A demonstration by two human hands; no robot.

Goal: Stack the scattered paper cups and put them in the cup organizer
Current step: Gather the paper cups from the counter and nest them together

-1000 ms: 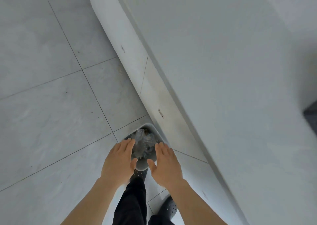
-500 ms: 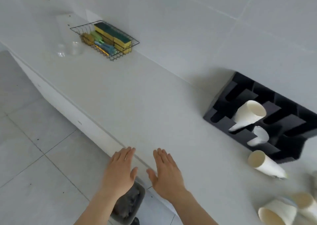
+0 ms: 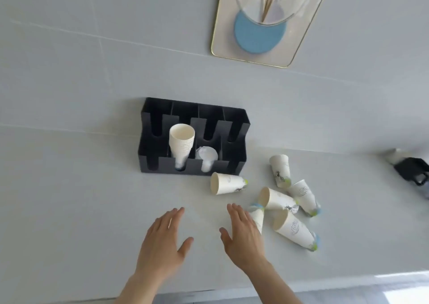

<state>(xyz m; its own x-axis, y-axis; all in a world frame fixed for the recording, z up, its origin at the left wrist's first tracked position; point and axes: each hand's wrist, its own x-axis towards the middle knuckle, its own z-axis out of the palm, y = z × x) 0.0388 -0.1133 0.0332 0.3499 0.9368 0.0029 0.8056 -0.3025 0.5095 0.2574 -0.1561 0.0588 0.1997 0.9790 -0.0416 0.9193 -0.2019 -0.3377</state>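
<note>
Both hands, left hand (image 3: pixel 162 241) and right hand (image 3: pixel 243 236), hover flat, fingers spread, holding nothing, near the worktop's (image 3: pixel 69 199) front edge. Loose white printed paper cups (image 3: pixel 290 206) lie tipped toward the right. The black slotted plastic cup organizer (image 3: pixel 192 139) sits against the back wall, already holding a nested stack of plain white cups (image 3: pixel 181 141), likely the model for the rest.

Right hand (image 3: pixel 243 236) is covering most of one paper cup (image 3: pixel 257 217); only base end and strip of side are being shown. Lower part of cup stack (image 3: pixel 181 144) is being hidden by front wall of cup organizer (image 3: pixel 197 168). Black object (image 3: pixel 412 170) is being cut off by right edge, too blurred for identifying. Framed picture (image 3: pixel 262 23) is being cropped by top edge. Both forearms are being cut off at bottom edge.
</note>
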